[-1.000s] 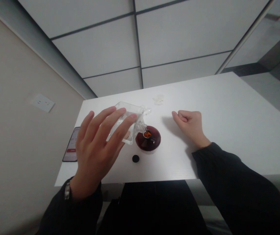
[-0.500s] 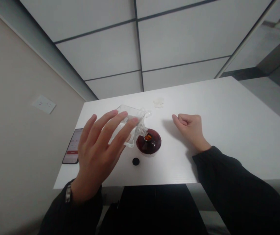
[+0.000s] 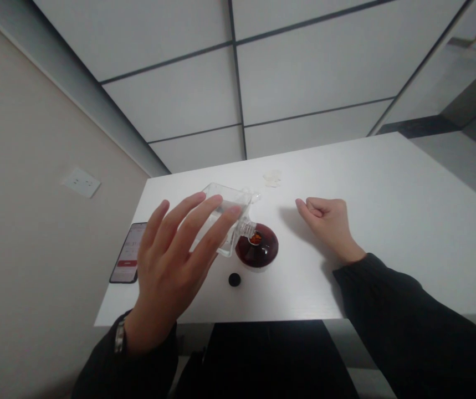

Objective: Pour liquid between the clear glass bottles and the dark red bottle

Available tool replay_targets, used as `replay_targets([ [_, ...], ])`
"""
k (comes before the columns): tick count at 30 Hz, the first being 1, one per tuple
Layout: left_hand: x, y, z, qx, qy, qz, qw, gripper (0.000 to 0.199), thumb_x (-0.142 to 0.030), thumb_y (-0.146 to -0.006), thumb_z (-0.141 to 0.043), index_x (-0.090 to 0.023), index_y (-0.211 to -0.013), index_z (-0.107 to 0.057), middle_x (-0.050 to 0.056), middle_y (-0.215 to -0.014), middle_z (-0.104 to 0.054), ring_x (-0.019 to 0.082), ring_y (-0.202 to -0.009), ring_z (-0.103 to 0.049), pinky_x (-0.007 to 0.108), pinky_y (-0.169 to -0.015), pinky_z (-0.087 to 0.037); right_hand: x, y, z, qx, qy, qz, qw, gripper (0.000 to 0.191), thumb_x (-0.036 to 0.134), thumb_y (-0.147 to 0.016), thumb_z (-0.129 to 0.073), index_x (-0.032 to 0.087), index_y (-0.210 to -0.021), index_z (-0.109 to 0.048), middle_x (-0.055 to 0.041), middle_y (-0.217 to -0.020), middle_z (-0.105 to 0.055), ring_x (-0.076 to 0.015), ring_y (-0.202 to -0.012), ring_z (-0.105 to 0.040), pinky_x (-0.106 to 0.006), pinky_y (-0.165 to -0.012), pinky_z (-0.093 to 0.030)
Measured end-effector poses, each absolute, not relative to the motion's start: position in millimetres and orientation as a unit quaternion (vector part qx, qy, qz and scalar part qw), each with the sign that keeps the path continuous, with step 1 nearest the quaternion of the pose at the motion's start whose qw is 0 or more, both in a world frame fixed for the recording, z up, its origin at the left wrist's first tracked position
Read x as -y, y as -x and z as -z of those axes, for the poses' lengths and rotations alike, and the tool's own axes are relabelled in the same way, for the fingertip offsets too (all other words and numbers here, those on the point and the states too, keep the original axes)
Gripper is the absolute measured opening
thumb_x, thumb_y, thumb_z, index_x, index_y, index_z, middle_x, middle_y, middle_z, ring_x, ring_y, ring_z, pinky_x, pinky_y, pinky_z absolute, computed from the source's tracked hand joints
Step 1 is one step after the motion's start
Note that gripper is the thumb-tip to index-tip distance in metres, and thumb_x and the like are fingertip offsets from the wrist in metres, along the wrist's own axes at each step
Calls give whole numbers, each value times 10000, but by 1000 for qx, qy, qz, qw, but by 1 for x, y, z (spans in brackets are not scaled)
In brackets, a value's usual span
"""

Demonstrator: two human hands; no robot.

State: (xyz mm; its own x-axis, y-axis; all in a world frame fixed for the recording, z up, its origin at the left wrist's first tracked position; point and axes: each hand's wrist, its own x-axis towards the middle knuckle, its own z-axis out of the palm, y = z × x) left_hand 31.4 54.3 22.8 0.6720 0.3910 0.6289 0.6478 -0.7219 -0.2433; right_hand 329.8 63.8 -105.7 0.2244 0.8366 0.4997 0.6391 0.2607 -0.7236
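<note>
My left hand (image 3: 179, 255) grips a clear square bottle (image 3: 230, 200), tilted so that its threaded neck points right. The neck is over the opening of a round dark red vessel (image 3: 258, 252), which has orange bits showing in its mouth. Whether liquid is flowing is too small to tell. A small black cap (image 3: 234, 279) lies in front of the vessel. To the right, my right hand (image 3: 327, 221) is closed in a fist by the table, its thumb pointing left; nothing shows in it.
On the white table (image 3: 387, 221), a phone (image 3: 125, 260) with a lit screen lies at the left edge, partly behind my left hand. Small pale translucent pieces (image 3: 272, 178) lie near the back. A wall socket (image 3: 82, 182) is at the left.
The whole view has shifted slightly, so everything appears a little lower and further right. The bottle stays tilted over the vessel, and more orange bits show at the vessel's mouth.
</note>
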Motion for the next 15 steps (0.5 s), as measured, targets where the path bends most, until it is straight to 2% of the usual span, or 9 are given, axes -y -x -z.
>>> replay_targets([
  [15, -56, -31, -21, 284, 885, 284, 237, 501, -78, -944, -765, -208, -1416, -659, 93, -1401, -757, 260, -1376, -676, 444, -1312, -397, -64, -329, 106, 618, 601, -96, 499, 504, 359, -937, -546, 251, -622, -168, 67, -553, -160, -89, -530, -166, -290, -505, -186],
])
